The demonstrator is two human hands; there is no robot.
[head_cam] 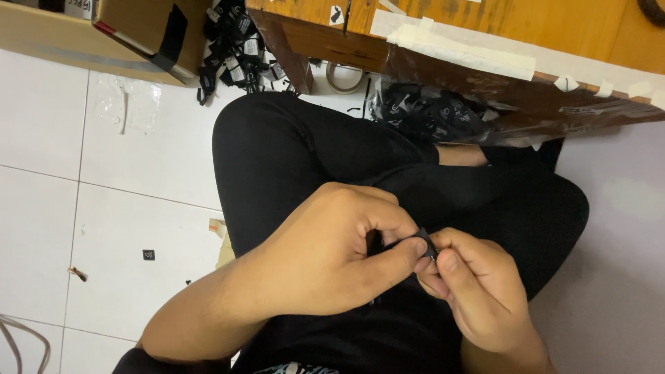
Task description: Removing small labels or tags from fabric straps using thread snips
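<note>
While curled over the lap, both hands pinch a small black piece.

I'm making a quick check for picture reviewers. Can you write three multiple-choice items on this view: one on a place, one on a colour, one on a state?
1. Where do the two hands meet?
A. Over the lap
B. On the wooden table top
C. Inside the cardboard box

2. What colour is the small piece pinched between the hands?
A. White
B. Black
C. Red

3. How does the left hand stand?
A. Flat and open
B. Fingers curled, thumb pressed to the piece
C. Out of view

Key:
1 A: the left hand and right hand meet above the black trousers.
2 B: the small piece is black.
3 B: the fingers fold in and the thumb reaches the piece.
</note>
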